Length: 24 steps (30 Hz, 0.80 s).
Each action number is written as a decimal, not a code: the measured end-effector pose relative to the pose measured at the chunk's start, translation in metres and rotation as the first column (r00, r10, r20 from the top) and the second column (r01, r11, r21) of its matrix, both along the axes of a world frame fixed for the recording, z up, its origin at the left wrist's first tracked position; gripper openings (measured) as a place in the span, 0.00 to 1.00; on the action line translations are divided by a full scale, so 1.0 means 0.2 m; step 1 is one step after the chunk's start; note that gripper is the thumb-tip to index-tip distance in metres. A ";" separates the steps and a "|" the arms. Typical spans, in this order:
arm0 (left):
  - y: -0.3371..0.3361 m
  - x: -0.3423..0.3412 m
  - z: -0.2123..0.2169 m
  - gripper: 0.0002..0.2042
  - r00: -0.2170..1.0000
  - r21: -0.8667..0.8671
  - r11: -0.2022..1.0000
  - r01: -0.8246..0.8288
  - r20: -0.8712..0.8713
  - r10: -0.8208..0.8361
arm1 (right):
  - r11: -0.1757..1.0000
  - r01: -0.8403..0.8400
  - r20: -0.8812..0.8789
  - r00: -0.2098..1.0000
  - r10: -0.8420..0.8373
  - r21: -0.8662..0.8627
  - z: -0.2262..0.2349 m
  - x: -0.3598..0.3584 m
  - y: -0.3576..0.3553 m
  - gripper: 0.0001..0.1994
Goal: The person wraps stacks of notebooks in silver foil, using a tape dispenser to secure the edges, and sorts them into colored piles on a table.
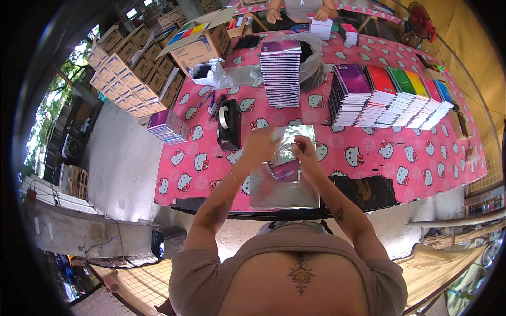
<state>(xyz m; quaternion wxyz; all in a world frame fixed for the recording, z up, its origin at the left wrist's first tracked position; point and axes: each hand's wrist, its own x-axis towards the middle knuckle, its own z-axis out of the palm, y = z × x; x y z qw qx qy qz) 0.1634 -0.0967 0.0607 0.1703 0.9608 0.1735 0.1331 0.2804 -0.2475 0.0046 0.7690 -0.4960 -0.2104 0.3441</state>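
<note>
A black tape dispenser point(229, 125) stands just left of the left hand point(259, 146), whose fingers pinch the clear plastic sleeve point(289, 150). A purple notebook point(287, 170) sits partly inside it, below the fingertips. The right hand point(304, 149) grips the sleeve's right edge.

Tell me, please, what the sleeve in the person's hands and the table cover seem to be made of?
The sleeve looks like thin clear plastic film: glossy, crinkled, with a purple notebook showing through. The table cover seems printed vinyl or cloth, pink with cartoon cats; its sheen is hard to judge.
</note>
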 end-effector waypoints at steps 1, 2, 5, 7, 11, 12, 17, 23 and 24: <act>-0.18 -0.05 0.08 0.46 0.997 0.447 0.892 -0.068 0.073 0.039 | 0.997 0.072 -0.156 0.986 -0.067 0.027 0.00 -0.04 -0.02 0.15; -0.26 -0.13 0.09 0.47 0.994 0.433 0.896 -0.101 0.077 0.075 | 0.992 0.125 -0.307 0.946 -0.107 0.037 0.00 -0.10 -0.05 0.14; -0.36 -0.07 0.23 0.47 0.995 0.293 0.951 -0.103 0.030 0.098 | 0.989 -0.132 -0.417 0.904 0.096 -0.059 -0.48 -0.07 -0.21 0.18; -0.32 -0.08 0.22 0.43 0.986 0.168 0.977 -0.132 -0.078 0.146 | 0.898 -0.440 -0.558 0.751 0.352 -0.027 -0.53 -0.20 -0.24 0.21; -0.33 -0.22 0.15 0.38 0.941 -0.280 0.907 -0.313 0.035 0.336 | 0.832 -0.433 -0.745 0.411 0.526 0.348 -0.16 -0.30 -0.25 0.27; -0.35 -0.29 0.08 0.37 0.920 -0.488 0.835 -0.255 0.143 0.365 | 0.842 -0.322 -0.748 0.394 0.534 0.432 -0.13 -0.31 -0.25 0.29; -0.44 -0.47 -0.25 0.38 0.696 -0.804 0.594 -0.025 0.413 0.588 | 0.888 -0.454 -0.014 0.891 0.454 -0.075 0.13 -0.08 -0.23 0.33; -0.39 -0.38 0.10 0.21 0.876 -0.323 0.936 -0.142 0.400 0.271 | 0.903 -0.378 0.451 0.783 0.428 -0.201 0.20 -0.01 -0.20 0.31; -0.38 -0.37 0.14 0.18 0.852 -0.452 0.883 -0.129 0.406 0.332 | 0.902 -0.385 0.453 0.780 0.431 -0.196 0.21 0.02 -0.19 0.27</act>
